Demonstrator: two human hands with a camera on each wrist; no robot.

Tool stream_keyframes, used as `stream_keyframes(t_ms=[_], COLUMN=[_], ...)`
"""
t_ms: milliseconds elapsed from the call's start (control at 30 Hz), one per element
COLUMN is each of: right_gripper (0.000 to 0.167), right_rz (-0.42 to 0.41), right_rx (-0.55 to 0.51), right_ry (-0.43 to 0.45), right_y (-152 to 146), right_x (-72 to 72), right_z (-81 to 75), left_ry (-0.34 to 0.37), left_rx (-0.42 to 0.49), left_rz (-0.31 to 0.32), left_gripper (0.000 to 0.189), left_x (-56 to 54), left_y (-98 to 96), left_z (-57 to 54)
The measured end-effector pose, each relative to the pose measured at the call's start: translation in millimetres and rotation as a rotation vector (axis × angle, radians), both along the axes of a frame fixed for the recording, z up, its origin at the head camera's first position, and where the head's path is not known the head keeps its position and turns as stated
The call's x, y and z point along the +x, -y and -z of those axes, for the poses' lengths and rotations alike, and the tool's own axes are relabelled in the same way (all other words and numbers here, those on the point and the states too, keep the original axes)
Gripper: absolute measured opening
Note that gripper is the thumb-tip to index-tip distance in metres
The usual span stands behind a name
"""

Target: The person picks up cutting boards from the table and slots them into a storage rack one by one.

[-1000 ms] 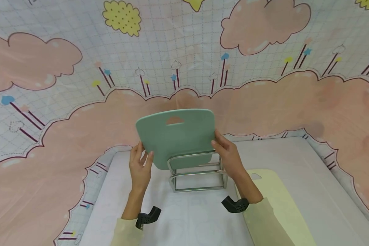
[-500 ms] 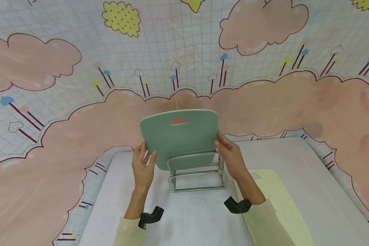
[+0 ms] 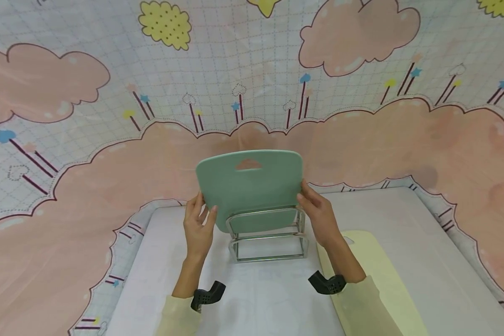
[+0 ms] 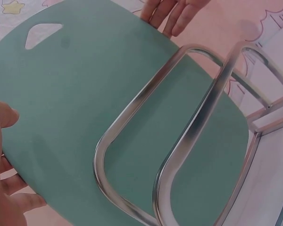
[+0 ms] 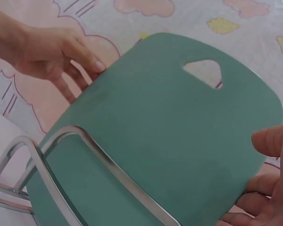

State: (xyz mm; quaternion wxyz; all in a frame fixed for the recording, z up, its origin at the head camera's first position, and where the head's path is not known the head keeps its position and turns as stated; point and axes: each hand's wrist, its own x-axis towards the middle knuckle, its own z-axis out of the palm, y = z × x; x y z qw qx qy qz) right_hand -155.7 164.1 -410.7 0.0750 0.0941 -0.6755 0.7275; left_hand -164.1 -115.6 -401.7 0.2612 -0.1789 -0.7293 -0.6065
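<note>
Head camera view: at the left, the person's left hand (image 3: 199, 227) pinches the left edge of a green plastic cutting board with a cut-out handle hole (image 3: 249, 186), thumb on the near face and fingers behind it. The board stands upright, handle hole at the top, its lower edge sunk behind the loops of a polished steel wire rack (image 3: 269, 235) that sits on the white table (image 3: 411, 242) at centre. To the right, the right hand (image 3: 318, 213) holds the board's right edge the same way, thumb in front, fingers wrapped behind. The left wrist camera shows the board (image 4: 75, 103) passing behind two steel loops of the rack (image 4: 179, 141), while the right wrist camera shows the same board (image 5: 179, 136) behind a loop (image 5: 99, 165), thumb at its edge. Judging by this, the board is being seated in a rack slot; the next move would call for lowering it until the rack bears its weight before either hand lets go. A pale yellow cutting board (image 3: 382, 275) lies flat on the table at the near right, partly under the right sleeve (image 3: 361, 303).
</note>
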Motion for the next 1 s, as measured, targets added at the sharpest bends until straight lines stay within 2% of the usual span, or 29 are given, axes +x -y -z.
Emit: stream_keyframes(t_ms=[433, 700, 1000], right_gripper=[0.058, 0.059, 0.061], right_rz=[0.038, 0.012, 0.014], right_rx=[0.068, 0.058, 0.071], right_ry=[0.027, 0.034, 0.035], right_y=[-7.5, -9.6, -10.4], right_x=[0.2, 0.4, 0.5], right_z=[-2.2, -2.0, -2.7], left_ry=[0.007, 0.013, 0.042], left_rx=[-0.005, -0.016, -0.04], left_rz=[0.021, 0.013, 0.036], left_gripper=[0.055, 0.055, 0.056], left_x=[-3.4, -2.2, -0.6], left_y=[-6.1, -8.2, -9.9], left_z=[-2.0, -2.4, -3.4])
